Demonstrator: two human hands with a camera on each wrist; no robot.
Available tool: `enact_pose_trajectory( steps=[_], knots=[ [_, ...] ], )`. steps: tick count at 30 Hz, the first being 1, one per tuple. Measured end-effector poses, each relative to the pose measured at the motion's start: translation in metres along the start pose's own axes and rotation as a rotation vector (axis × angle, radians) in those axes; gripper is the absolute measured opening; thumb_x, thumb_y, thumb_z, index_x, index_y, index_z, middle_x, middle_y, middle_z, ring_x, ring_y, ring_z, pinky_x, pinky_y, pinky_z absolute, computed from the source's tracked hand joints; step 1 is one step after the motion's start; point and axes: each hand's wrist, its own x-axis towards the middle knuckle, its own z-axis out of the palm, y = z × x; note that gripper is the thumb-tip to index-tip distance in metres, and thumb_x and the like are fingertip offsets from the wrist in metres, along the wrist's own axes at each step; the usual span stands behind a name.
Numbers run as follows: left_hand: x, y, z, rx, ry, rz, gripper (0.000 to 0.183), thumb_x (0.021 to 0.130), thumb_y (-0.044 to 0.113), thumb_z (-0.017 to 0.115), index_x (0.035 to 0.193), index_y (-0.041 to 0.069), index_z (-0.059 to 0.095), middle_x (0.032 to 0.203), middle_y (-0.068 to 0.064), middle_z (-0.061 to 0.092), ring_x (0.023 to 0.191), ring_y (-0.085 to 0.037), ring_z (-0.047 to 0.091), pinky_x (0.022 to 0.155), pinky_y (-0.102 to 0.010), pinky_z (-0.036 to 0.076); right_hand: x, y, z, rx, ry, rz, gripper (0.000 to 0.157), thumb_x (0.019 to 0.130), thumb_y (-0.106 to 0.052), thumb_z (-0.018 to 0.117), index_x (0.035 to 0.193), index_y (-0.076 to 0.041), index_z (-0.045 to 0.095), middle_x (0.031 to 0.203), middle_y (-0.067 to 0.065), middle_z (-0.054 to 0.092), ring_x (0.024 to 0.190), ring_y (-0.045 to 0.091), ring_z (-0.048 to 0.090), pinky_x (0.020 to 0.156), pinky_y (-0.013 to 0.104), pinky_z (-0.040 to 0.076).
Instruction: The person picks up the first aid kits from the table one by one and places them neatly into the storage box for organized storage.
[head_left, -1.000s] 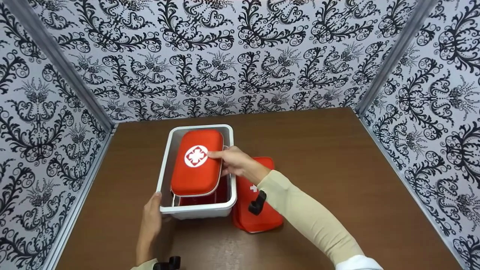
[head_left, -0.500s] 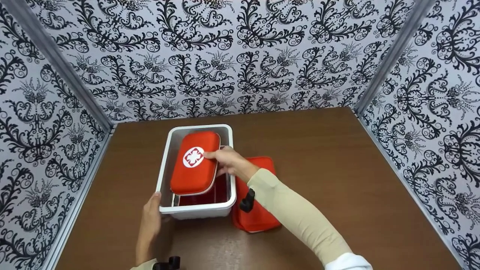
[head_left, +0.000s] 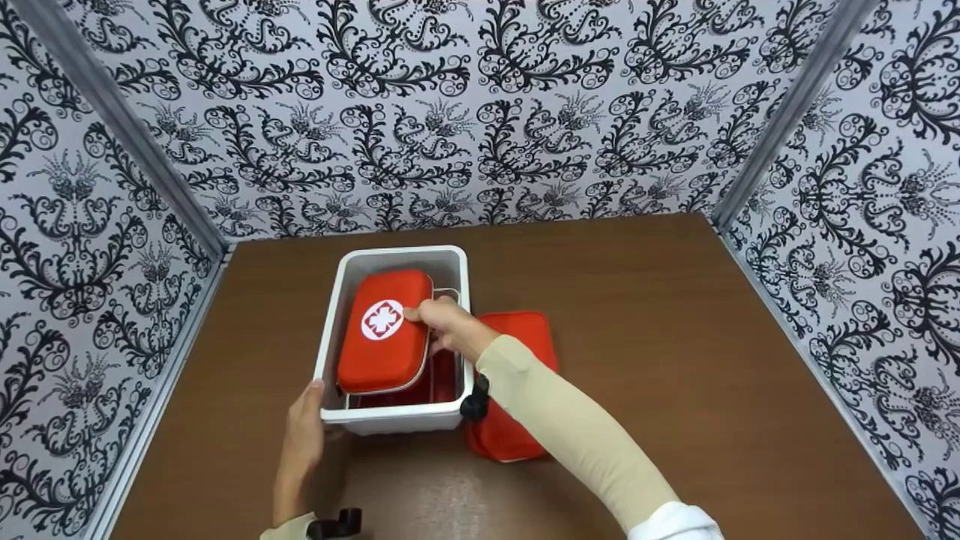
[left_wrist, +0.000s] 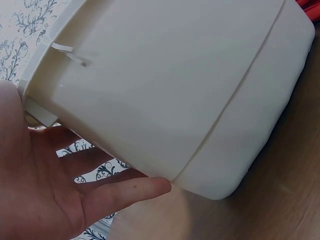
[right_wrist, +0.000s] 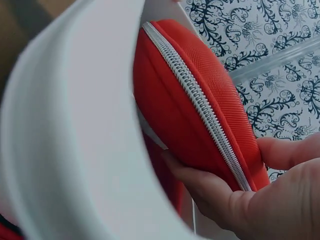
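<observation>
We're gripping the red hard-shell zip case w/ white cross w/ our right hand, thumb on top, fingers underneath. It's lying tilted inside the white plastic bin near the bench's left edge, long axis running front-to-back. Our left hand, fingers straight, is bracing the bin's near-left corner.

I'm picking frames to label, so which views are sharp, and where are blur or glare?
Head view: evenly lit and sharp, a soft sheen on the table near the bottom edge. Left wrist view: the bin fills the frame, pale and soft, little contrast. Right wrist view: the bin rim is blurred up close, while the red case and its zipper stay sharp.
</observation>
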Motion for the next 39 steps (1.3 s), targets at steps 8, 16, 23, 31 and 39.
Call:
enact_pose_trajectory(
  steps=[8, 16, 23, 31, 39],
  knots=[
    [0.0000, -0.0003, 0.0001, -0.017, -0.007, -0.020, 0.063, 0.109, 0.035, 0.025, 0.153, -0.009, 0.027, 0.149, -0.038, 0.039, 0.104, -0.030, 0.065, 0.069, -0.040, 0.064, 0.0063, 0.0005, 0.0004, 0.001, 0.031, 0.007, 0.032, 0.099, -0.013, 0.058, 0.124, 0.007, 0.055, 0.108, 0.021, 0.070, 0.111, 0.040, 0.069, 0.096, 0.066, 0.053],
    [-0.0003, 0.0002, 0.0005, -0.033, 0.001, -0.007, 0.062, 0.109, 0.034, 0.027, 0.153, -0.010, 0.027, 0.153, -0.036, 0.036, 0.119, -0.038, 0.056, 0.071, -0.041, 0.064, 0.0088, -0.0002, 0.0000, -0.050, 0.025, 0.005, 0.028, 0.098, -0.010, 0.055, 0.121, 0.007, 0.056, 0.107, 0.022, 0.069, 0.110, 0.041, 0.069, 0.093, 0.069, 0.052],
    [-0.0015, 0.0010, 0.0011, -0.024, -0.009, -0.001, 0.062, 0.109, 0.032, 0.025, 0.153, -0.011, 0.025, 0.154, -0.036, 0.032, 0.117, -0.037, 0.058, 0.067, -0.039, 0.064, 0.0087, 0.0015, 0.0001, -0.113, 0.046, 0.020, 0.023, 0.098, -0.010, 0.057, 0.114, 0.005, 0.059, 0.099, 0.018, 0.068, 0.103, 0.039, 0.070, 0.091, 0.071, 0.052],
    [-0.0017, 0.0023, 0.0001, 0.034, 0.003, 0.074, 0.060, 0.109, 0.029, 0.028, 0.149, -0.016, 0.029, 0.156, -0.035, 0.029, 0.150, -0.046, 0.023, 0.127, -0.055, 0.019, 0.0080, 0.0060, 0.0026, -0.188, 0.070, 0.005, 0.025, 0.097, -0.008, 0.059, 0.115, 0.008, 0.058, 0.109, 0.026, 0.068, 0.107, 0.043, 0.069, 0.092, 0.071, 0.052],
    [-0.0024, 0.0018, -0.0002, 0.020, -0.005, 0.072, 0.058, 0.110, 0.028, 0.024, 0.149, -0.014, 0.032, 0.154, -0.034, 0.033, 0.148, -0.046, 0.028, 0.125, -0.057, 0.022, 0.0056, 0.0043, 0.0033, -0.199, 0.071, 0.019, 0.023, 0.098, -0.005, 0.056, 0.116, 0.009, 0.058, 0.107, 0.026, 0.068, 0.104, 0.043, 0.070, 0.087, 0.069, 0.055]
  ],
)
